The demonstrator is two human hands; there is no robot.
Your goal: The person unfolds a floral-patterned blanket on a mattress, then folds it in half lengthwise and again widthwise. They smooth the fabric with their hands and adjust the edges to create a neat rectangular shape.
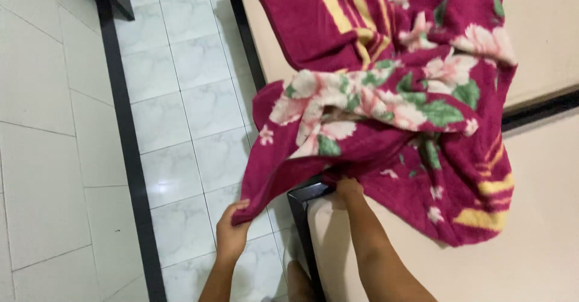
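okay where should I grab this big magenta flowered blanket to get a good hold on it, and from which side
Probably along the hemmed edge of the blanket hanging off the mattress corner, coming from the tiled floor side. The left hand already pinches that loose corner; the right hand grips the bunched edge. The rest lies crumpled, with no clean edge.

A home bedroom: a bed (543,229) with a floral blanket (392,97) beside a white tiled floor (175,97).

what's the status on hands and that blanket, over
Left hand grip shut on blanket corner, out over the tile floor. Right hand pinching blanket edge at the bed frame corner. Nothing in the way.
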